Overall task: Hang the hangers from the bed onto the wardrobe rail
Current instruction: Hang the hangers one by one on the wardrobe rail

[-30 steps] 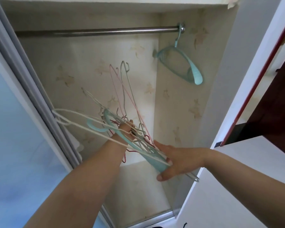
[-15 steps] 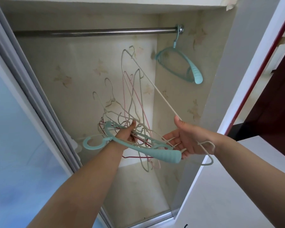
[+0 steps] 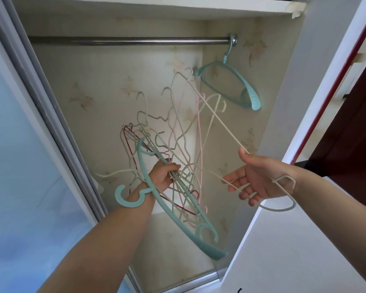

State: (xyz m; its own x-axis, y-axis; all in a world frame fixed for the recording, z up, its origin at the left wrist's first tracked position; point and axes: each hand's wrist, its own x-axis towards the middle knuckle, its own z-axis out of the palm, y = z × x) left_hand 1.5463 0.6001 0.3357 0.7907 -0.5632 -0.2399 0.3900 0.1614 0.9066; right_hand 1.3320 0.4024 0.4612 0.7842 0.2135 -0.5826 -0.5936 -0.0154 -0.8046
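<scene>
Below wardrobe rail, left hand gripping hanger bundle, right hand holding cream hanger

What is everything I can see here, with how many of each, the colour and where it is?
wardrobe rail: one, silver metal, across the top of the wardrobe.
hung hanger: one, teal plastic, on the rail's right end.
bundle of hangers: several tangled, exact number unclear; cream, pink and red wire, in the left hand.
teal hanger: one, teal plastic, in the bundle, its hook by the left wrist.
cream hanger: one, cream wire, in the right hand, still touching the bundle.
sliding door: one, pale blue, left.
left hand: grips the bundle.
right hand: holds the cream hanger.
</scene>
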